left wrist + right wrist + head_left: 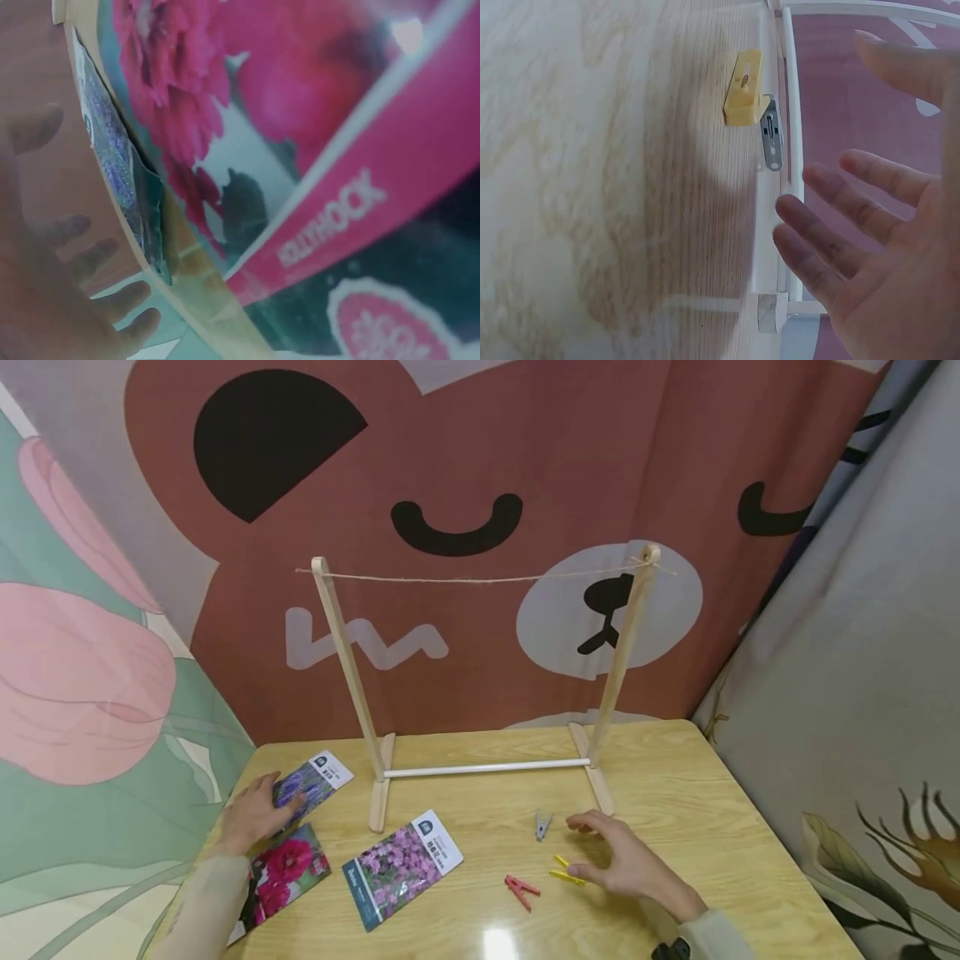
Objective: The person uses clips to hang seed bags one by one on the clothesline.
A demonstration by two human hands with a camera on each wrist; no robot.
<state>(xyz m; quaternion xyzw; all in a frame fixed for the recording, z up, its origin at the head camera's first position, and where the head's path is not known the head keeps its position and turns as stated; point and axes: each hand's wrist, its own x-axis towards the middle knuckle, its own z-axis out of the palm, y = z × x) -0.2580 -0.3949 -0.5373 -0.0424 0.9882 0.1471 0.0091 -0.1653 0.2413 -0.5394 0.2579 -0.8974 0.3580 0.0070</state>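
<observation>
My left hand, fingers spread, hovers over the near left edge of a seed packet with purple-blue flowers. In the left wrist view that packet lies beyond the hand. Below my left wrist is a hollyhock seed packet, partly hidden by the sleeve. To its right lies a packet with pink-purple flowers. My right hand is held above the table with its fingers apart, beside a yellow clothespin. Close by lie a grey clothespin and a red clothespin.
A wooden frame stands at the back of the table, with a string tied between its two posts. A white rod joins the posts low down. Printed curtains hang behind and at both sides.
</observation>
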